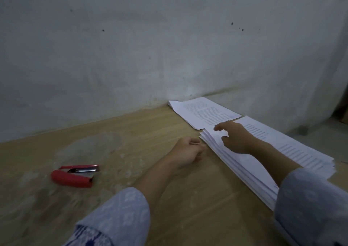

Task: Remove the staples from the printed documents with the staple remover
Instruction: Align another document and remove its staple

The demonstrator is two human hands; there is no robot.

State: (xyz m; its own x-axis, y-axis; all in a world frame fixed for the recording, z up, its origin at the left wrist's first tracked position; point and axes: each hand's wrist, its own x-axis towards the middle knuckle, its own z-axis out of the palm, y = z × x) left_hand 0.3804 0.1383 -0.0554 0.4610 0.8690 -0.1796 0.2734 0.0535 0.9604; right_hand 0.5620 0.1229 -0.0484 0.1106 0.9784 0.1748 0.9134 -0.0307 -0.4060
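A thick stack of printed documents (293, 151) lies on the right of the wooden surface. A thinner pile of printed sheets (203, 112) sits behind it by the wall. My right hand (235, 138) rests on the near stack's far left corner, index finger and thumb stretched out over the top sheet. My left hand (186, 151) is curled into a fist on the wood, right beside that corner; I cannot see anything in it. The red staple remover (75, 175) lies untouched far to the left, apart from both hands.
The wooden surface (131, 136) meets a pale plastered wall (150, 48) just behind the papers. My patterned blue sleeves fill the lower edge of the view. A darker gap and an object show at the far right edge.
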